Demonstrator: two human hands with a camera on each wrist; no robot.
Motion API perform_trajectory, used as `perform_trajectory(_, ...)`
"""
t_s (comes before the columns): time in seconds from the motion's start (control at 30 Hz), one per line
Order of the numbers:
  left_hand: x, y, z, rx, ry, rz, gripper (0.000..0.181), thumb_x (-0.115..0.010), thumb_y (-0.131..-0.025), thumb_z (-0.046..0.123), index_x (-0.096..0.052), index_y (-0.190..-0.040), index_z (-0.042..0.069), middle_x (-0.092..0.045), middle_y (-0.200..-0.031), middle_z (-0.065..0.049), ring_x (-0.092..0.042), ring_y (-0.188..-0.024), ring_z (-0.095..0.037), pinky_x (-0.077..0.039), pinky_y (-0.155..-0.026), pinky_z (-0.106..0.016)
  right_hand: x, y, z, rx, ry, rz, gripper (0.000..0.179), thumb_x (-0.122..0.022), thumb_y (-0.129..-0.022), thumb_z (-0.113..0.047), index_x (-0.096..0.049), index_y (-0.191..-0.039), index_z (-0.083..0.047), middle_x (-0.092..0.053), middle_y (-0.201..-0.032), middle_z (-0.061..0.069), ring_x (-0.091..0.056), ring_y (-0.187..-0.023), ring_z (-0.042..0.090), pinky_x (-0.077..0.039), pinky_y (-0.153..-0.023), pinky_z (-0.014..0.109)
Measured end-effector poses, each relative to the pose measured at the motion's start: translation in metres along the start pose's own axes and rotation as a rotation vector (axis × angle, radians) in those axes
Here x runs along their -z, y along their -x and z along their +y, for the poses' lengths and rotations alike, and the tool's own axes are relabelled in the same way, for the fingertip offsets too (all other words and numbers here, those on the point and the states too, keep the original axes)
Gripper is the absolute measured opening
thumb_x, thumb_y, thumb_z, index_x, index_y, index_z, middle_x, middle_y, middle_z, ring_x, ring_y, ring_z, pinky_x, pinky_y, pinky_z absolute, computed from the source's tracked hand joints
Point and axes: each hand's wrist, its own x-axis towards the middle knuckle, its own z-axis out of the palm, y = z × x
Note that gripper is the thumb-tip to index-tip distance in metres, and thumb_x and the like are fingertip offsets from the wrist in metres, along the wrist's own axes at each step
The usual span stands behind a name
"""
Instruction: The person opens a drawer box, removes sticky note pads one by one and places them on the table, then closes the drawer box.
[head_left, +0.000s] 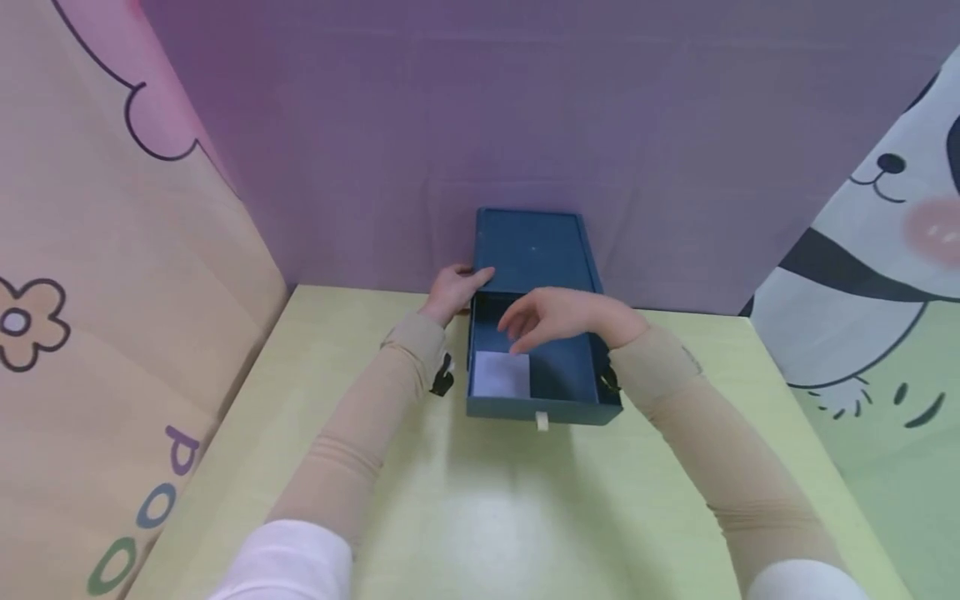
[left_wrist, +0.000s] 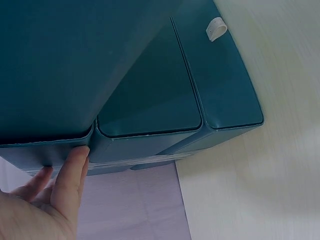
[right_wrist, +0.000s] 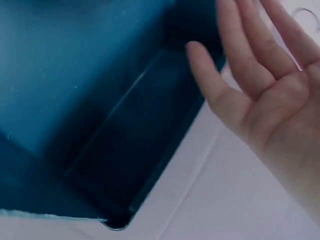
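A dark blue drawer box (head_left: 532,250) stands against the back cloth, its top drawer (head_left: 566,371) pulled out toward me. In the drawer's front left corner lies a flat white square (head_left: 501,375). My left hand (head_left: 453,292) rests at the box's left side, thumb over the top edge; in the left wrist view its straight fingers (left_wrist: 72,172) touch the box edge beside the drawer. Above the open drawer hovers my right hand (head_left: 551,315), fingers loosely bent and holding nothing. The right wrist view shows its fingers spread beside the drawer wall (right_wrist: 165,170).
Lower drawers (left_wrist: 150,95) of the box are closed, and one has a white pull tab (left_wrist: 216,29). Another pale tab (head_left: 542,422) hangs at the open drawer's front. The pale table (head_left: 480,517) meets a purple cloth (head_left: 360,150) behind and printed cloths at both sides.
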Motion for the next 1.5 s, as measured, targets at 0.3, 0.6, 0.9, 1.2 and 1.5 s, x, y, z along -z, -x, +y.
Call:
perform_trajectory(0.3,0.002,0.000,-0.002,-0.002,-0.011,-0.003,0.068,-0.060,-0.089,0.047,-0.040,-0.143,0.011,-0.043,-0.145,-0.010,-0.046,-0.128,-0.027,-0.049,-0.096,-0.043,-0.011,-0.030,0.005,-0.140,0.236,-0.090,0.054,-0.072,-0.084,-0.031,-0.056,-0.130,-0.009,-0.062,-0.122,0.011,-0.058,-0.111,0.025,-0.048,-0.095,0.041)
perform_trajectory(0.6,0.000,0.001,-0.003,-0.024,0.010,0.006,0.067,-0.061,-0.089,0.046,-0.042,-0.142,0.010,-0.044,-0.144,-0.011,-0.046,-0.127,-0.028,-0.050,-0.094,-0.043,-0.025,-0.042,0.011,-0.237,0.374,-0.110,0.059,-0.079,-0.075,-0.038,-0.059,-0.123,-0.009,-0.063,-0.114,0.007,-0.058,-0.099,0.020,-0.050,-0.089,0.037)
perform_trajectory(0.9,-0.002,0.003,-0.005,-0.047,0.023,-0.022,0.066,-0.060,-0.090,0.044,-0.041,-0.142,0.008,-0.043,-0.144,-0.013,-0.047,-0.126,-0.030,-0.050,-0.094,-0.044,-0.041,-0.050,0.017,-0.260,0.523,-0.099,0.060,-0.081,-0.071,-0.042,-0.058,-0.116,-0.009,-0.064,-0.108,0.005,-0.058,-0.091,0.017,-0.051,-0.086,0.036)
perform_trajectory(1.2,0.000,0.002,-0.003,-0.061,0.013,-0.016,0.067,-0.060,-0.089,0.045,-0.041,-0.142,0.007,-0.044,-0.144,-0.013,-0.047,-0.127,-0.029,-0.051,-0.093,-0.043,-0.044,-0.052,0.014,-0.294,0.566,-0.075,0.033,-0.081,-0.071,-0.041,-0.065,-0.079,-0.014,-0.060,-0.073,-0.003,-0.050,-0.063,0.012,-0.044,-0.055,0.026)
perform_trajectory(1.5,0.000,0.006,-0.003,-0.064,0.014,0.015,0.066,-0.060,-0.090,0.043,-0.042,-0.141,0.007,-0.044,-0.143,-0.013,-0.047,-0.126,-0.030,-0.051,-0.093,-0.044,-0.045,-0.054,0.010,-0.299,0.546,-0.086,0.041,-0.083,-0.068,-0.041,-0.067,-0.091,-0.011,-0.063,-0.081,-0.001,-0.055,-0.070,0.013,-0.051,-0.064,0.029)
